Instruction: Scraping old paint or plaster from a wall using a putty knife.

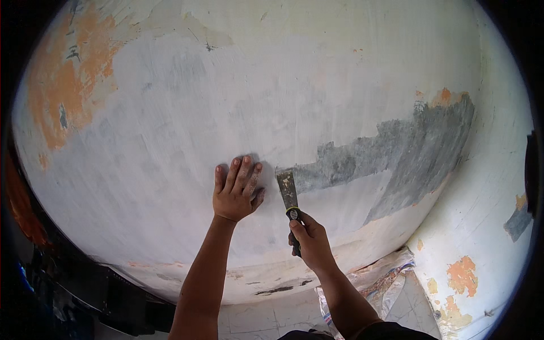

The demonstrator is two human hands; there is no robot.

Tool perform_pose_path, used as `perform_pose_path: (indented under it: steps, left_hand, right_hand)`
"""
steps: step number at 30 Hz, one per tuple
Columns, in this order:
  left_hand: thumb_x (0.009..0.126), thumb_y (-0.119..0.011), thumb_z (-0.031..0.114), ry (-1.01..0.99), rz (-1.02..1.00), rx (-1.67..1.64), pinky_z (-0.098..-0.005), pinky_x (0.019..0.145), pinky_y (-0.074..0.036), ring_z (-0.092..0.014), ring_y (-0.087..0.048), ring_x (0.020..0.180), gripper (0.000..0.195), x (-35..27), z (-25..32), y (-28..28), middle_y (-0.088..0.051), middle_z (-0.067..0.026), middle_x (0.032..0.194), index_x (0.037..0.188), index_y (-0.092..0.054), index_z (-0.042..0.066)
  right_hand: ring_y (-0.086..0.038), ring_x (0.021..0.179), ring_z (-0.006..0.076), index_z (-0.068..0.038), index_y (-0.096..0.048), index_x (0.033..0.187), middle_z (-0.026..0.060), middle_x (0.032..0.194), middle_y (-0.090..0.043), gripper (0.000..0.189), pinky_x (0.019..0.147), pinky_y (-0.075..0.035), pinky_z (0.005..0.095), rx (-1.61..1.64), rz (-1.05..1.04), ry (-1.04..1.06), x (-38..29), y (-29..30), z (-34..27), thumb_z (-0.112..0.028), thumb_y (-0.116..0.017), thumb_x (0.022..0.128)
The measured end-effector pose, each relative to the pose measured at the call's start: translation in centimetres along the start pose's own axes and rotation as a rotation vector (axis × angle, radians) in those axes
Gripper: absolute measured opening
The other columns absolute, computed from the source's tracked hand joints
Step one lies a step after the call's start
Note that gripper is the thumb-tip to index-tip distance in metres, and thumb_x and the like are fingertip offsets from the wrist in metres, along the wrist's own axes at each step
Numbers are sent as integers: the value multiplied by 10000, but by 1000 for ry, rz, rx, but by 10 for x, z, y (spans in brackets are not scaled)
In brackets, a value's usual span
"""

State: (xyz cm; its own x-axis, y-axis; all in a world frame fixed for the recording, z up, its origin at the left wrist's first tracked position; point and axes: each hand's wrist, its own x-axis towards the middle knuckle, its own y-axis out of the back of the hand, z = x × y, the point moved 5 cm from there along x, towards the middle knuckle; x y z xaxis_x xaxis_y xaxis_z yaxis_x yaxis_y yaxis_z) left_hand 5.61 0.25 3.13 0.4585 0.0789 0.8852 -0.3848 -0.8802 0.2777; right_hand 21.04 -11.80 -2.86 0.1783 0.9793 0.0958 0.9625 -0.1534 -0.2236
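My right hand grips the black handle of a putty knife, whose stained metal blade points up against the painted wall. The blade's tip lies at the left end of a dark grey scraped band that runs up towards the right. To the left of the knife, my left hand rests palm down on the whitish wall with its fingers apart and pale dust on them. It holds nothing.
Orange bare patches mark the wall's upper left. An adjoining wall at right has peeling spots. Below lie a crumpled plastic sack and floor tiles. Dark equipment stands at lower left.
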Motion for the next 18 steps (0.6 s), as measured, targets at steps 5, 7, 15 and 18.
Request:
perform_pose_path:
  steps: [5,7,15,18]
  left_hand:
    - [884,-533,449,5,-4,-9,-547,1174,-155,-247,-323,1430,586,1,-3,-1,-390,-61,1525,1429,-475,240]
    - [881,-540,450,-6,16,7,-551,1173,-154,-250,-327,1427,591,1,-4,0,-394,-62,1522,1429,-474,238]
    - [878,-544,460,4,-12,1,-555,1168,-158,-258,-342,1418,590,3,-2,-1,-404,-66,1514,1421,-484,240]
    - [880,-539,463,-8,3,1,-558,1166,-164,-262,-350,1413,587,-2,-1,0,-409,-68,1511,1419,-487,238]
  right_hand:
    - [-496,542,54,-5,-557,1252,-2,664,-548,374,446,-427,227,-3,-25,14,8,-1,-9,-261,-576,979]
    - [-522,559,62,-9,-561,1252,7,666,-560,381,453,-440,229,8,-34,21,6,1,-7,-266,-592,972]
    - [-464,525,44,-16,-545,1274,-18,664,-531,380,448,-413,217,24,-47,80,15,-7,-24,-258,-573,982]
    - [-472,535,46,-15,-549,1256,-16,662,-530,366,446,-418,223,52,-17,27,4,-2,5,-260,-570,984]
